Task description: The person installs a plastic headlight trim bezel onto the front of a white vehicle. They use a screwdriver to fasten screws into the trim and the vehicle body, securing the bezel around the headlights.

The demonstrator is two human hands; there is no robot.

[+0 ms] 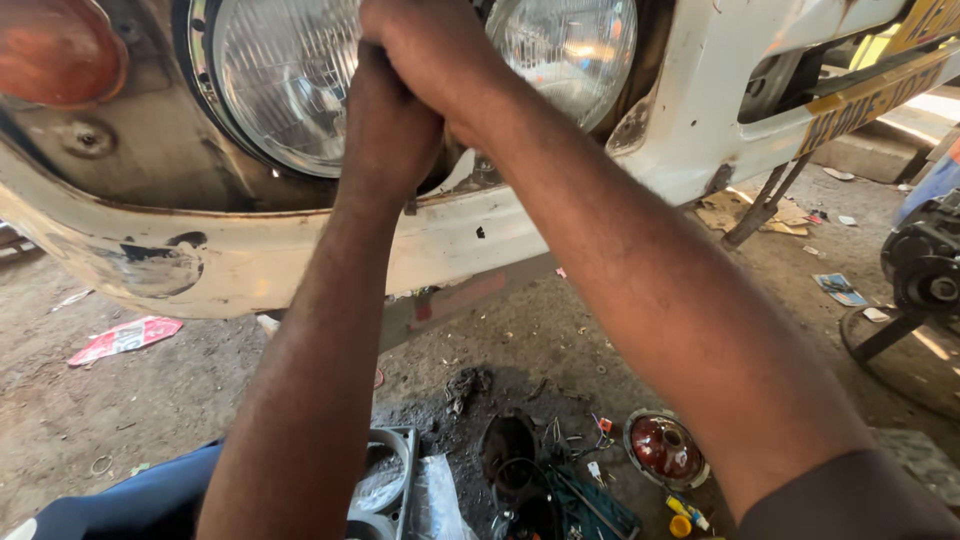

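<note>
Dirt floor below, oily and dusty, littered with scraps, under the white front panel of a vehicle.

Left hand raised to the gap between the two round headlamps, fingers curled shut and pressed against the panel edge. Right hand laid over and just above it, closed likewise, knuckles toward the camera. Both clenched tight at one spot; whatever sat inside the grip stayed hidden behind the hands themselves, so cannot tell what was held.

Left headlamp large, ribbed clear glass in a chrome ring, its right edge covered by the left wrist. Right headlamp partly hidden by the right forearm and cut off at the top of the frame. Orange indicator lens at the far upper left, cropped by the corner. Panel paint chipped and rust-stained, with a dark scraped patch low on the left.

Down on the ground between the forearms: a red round lamp lens in a metal rim, a dark ring-shaped housing beside it, a grey tray with crumpled clear plastic, small yellow-handled tools near the bottom edge. Red flat scrap well apart on the left. Dark machine part on a stand at the right edge, half out of view.
</note>
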